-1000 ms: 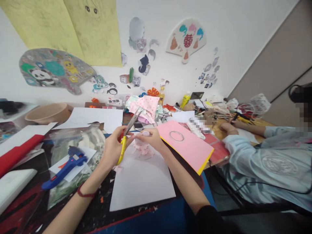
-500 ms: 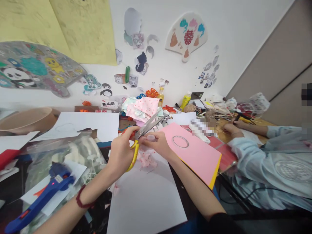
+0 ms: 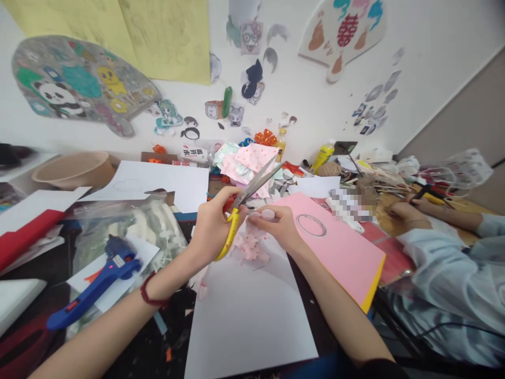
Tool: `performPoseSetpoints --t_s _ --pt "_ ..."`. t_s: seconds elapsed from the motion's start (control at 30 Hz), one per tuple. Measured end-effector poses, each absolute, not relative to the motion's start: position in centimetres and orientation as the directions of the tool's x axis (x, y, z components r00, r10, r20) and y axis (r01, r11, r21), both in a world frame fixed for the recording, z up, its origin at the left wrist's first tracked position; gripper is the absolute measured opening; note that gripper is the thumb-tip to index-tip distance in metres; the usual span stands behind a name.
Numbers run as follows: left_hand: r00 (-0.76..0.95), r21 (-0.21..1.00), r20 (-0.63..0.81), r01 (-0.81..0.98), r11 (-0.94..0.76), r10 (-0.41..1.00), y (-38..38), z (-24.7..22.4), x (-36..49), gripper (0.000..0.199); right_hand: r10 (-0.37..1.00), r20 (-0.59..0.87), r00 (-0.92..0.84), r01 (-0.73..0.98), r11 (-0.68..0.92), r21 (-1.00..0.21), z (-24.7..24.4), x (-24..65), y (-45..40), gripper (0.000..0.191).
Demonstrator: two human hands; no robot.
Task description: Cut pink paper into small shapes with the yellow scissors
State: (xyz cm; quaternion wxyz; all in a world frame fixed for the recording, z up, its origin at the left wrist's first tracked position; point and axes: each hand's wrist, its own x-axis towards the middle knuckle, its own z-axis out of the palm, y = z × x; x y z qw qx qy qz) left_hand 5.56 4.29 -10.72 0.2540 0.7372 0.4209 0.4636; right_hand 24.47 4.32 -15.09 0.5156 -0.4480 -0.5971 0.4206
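Observation:
Yellow-handled scissors [image 3: 252, 189] are in my left hand [image 3: 215, 223], their blades parted slightly and pointing up to the right. My right hand [image 3: 278, 223] pinches a small pale translucent piece [image 3: 267, 215], close beside the left fingertips. Below the hands, crumpled pink dotted fabric [image 3: 252, 247] lies over a large white sheet [image 3: 252, 316]. More folded dotted fabric [image 3: 256, 158] is piled behind the scissors' blades.
A blue glue gun [image 3: 106, 276] rests on paper and a plastic bag at the left, near a wooden bowl [image 3: 74, 171]. To the right are a pink sheet [image 3: 339, 247] with a ring [image 3: 311, 225] and another person's hands [image 3: 410, 213].
The view has shifted, so the table items appear farther right and the wall higher. Both hands stay close together, with the scissors still in my left hand.

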Motion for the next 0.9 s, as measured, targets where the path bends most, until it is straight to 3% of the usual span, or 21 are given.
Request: performPoseSetpoints --t_s 0.17,0.4,0.63,0.9 --pt "0.203 0.839 0.424 0.280 -0.467 0.883 4.7 -10.3 5.0 0.030 0.970 0.239 -0.035 0.102 0.241 -0.965 -15.3 24.6 4.5 0.034" --pt "0.292 0.740 0.430 0.428 -0.519 0.854 4.6 -10.0 4.4 0.023 0.970 0.239 -0.042 0.104 0.242 -0.965 -15.5 24.6 4.8 0.034" --pt "0.341 0.738 0.448 0.380 -0.557 0.826 4.5 -10.2 4.8 0.028 0.971 0.220 -0.098 0.122 0.231 -0.965 -15.5 24.4 4.6 0.034" --pt "0.345 0.671 0.459 0.469 -0.574 0.819 4.4 -11.0 5.4 0.025 0.972 0.206 -0.110 0.126 0.219 -0.967 -15.7 24.3 4.7 0.034"
